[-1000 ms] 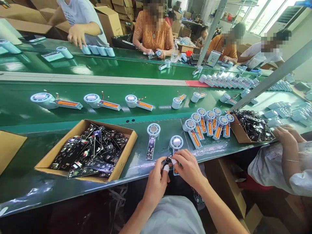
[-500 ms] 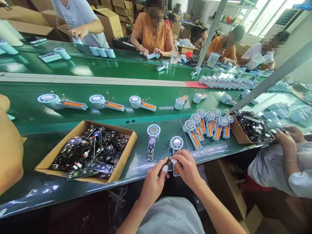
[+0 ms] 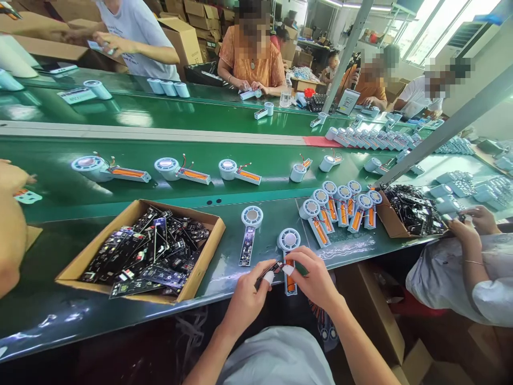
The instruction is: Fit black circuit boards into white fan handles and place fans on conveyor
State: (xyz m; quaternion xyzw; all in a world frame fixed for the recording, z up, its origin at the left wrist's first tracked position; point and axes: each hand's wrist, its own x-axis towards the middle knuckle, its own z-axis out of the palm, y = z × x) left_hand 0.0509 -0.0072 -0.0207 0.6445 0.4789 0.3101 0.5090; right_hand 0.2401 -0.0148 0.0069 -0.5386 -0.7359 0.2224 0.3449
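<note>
My left hand [image 3: 249, 291] grips a narrow black circuit board [image 3: 272, 269] between thumb and fingers, tilted above the bench edge. At its end, my right hand [image 3: 315, 278] pinches what looks like a thin wire, mostly hidden by the fingertips. White covers sit on both thumbs. Just behind and partly under my right hand lies an open light-blue handheld fan body [image 3: 289, 240], an orange battery in its handle. To its left rests another fan body [image 3: 252, 216] with a circuit board [image 3: 247, 247] on its handle.
A cardboard box [image 3: 200, 275] of circuit boards stands left. Several fan bodies [image 3: 320, 227] cluster right, near another box of boards [image 3: 388, 222]. More fan bodies [image 3: 166, 167] lie on the green conveyor [image 3: 48, 176]. Co-workers sit around; a co-worker's arm [image 3: 10, 230] reaches in left.
My hands have drawn slightly apart and the board lies more level between them. The fan bodies on the conveyor's left part have shifted slightly right. The co-worker's hand at far left has moved.
</note>
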